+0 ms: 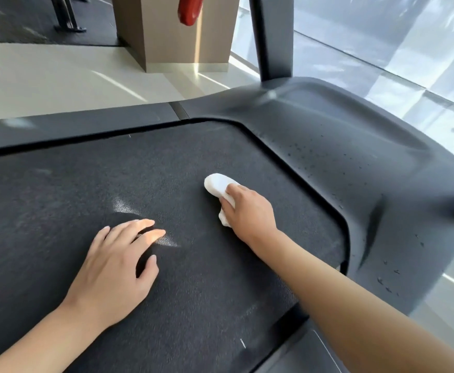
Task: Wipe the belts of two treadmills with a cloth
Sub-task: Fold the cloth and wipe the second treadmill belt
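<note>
**Wiping cloth pressed to the treadmill belt near the motor cover**

Surrounding the dark treadmill belt [91, 184] are a grey side rail [72, 125] along its far edge and a moulded motor cover [355, 146] curving round its right end, speckled with dark droplets. A grey upright post [270, 36] rises from that cover. Beyond the rail lie pale floor tiles, a beige column [172, 30] with a red object [189, 9] hanging on it, and a glass wall to the right.

On the belt, close to the cover's inner edge, sits the white cloth [219, 185], bunched into an elongated wad. Its long axis runs from upper left to lower right, the rounded free end pointing away toward the rail. The right hand [247, 211] grips its near part, fingers curled over it. The left hand [115, 262] lies flat on the belt, fingers released and spread, well apart from the cloth, tips pointing toward it.
</note>
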The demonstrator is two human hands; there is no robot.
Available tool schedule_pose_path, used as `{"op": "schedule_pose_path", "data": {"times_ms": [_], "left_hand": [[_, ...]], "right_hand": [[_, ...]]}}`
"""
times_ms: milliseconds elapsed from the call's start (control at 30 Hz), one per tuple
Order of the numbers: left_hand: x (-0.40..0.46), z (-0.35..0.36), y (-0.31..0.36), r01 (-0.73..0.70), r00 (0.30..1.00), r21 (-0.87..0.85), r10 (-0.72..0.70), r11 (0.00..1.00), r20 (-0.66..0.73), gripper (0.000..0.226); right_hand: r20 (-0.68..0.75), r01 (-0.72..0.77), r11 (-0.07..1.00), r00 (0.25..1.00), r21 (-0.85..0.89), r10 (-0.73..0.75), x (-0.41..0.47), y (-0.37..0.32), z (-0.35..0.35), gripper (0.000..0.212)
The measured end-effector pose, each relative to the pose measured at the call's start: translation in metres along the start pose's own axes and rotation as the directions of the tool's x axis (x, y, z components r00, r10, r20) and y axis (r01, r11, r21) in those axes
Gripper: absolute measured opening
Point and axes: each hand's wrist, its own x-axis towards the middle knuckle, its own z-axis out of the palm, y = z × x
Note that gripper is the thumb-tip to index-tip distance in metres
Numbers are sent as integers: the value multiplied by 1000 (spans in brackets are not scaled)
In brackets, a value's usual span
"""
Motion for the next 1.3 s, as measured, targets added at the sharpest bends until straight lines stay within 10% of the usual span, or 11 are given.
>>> {"op": "schedule_pose_path", "data": {"times_ms": [500,833,1300], "left_hand": [[-128,-78,-99,190,982,17,-191,982,1,52],[-265,-136,-117,513,857,-3,-512,858,55,50],[-424,-228,-97,771,633,-133,-772,623,53,47]], "right_hand": [[103,196,979,974,64,-202,-78,-149,40,16],[76,469,871,872,145,-483,-180,-287,67,13],[254,450,879,842,157,-476,-303,-403,37,14]]}}
